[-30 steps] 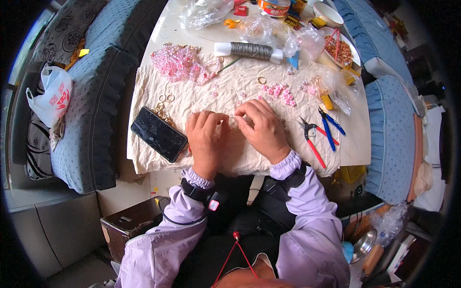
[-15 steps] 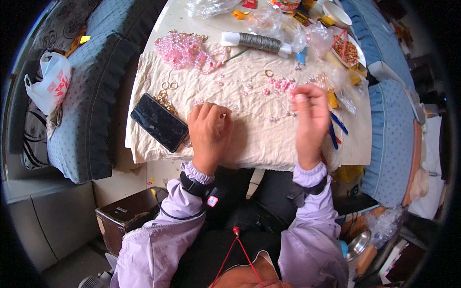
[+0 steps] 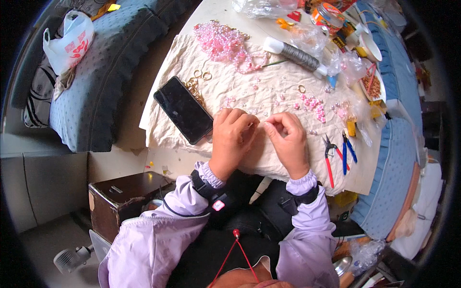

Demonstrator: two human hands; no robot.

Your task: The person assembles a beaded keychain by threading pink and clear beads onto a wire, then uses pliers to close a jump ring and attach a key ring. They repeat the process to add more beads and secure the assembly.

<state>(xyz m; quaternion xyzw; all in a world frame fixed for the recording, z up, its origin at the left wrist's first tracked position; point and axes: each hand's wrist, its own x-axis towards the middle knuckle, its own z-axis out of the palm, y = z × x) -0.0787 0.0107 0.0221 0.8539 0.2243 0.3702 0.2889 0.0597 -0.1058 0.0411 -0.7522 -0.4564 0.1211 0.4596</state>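
Note:
My left hand (image 3: 234, 142) is closed, its fingers curled and thumb pressed in, just right of a black phone (image 3: 184, 110). My right hand (image 3: 291, 143) pinches thumb and forefinger together close to the left fingertips. Whatever lies between the fingers of either hand is too fine to make out. Beyond the right hand lie loose pink beads (image 3: 313, 104) and a gold ring (image 3: 301, 89). Smaller pale beads (image 3: 313, 132) rest beside its knuckles. Farther back sits a tangled heap of pink bead strands (image 3: 222, 42).
A spool of grey wire (image 3: 300, 55) lies on the cream cloth (image 3: 192, 60). Red-handled pliers (image 3: 330, 161) and blue-handled cutters (image 3: 347, 152) lie to the right. Gold rings (image 3: 194, 88) sit by the phone. Plastic bags (image 3: 353, 67), a jar (image 3: 328, 18) and a bowl (image 3: 370, 46) crowd the far right.
My right hand has come left and down, from beside the pink beads to my left fingertips. The view has shifted, uncovering the pliers. My left hand stays closed beside the phone.

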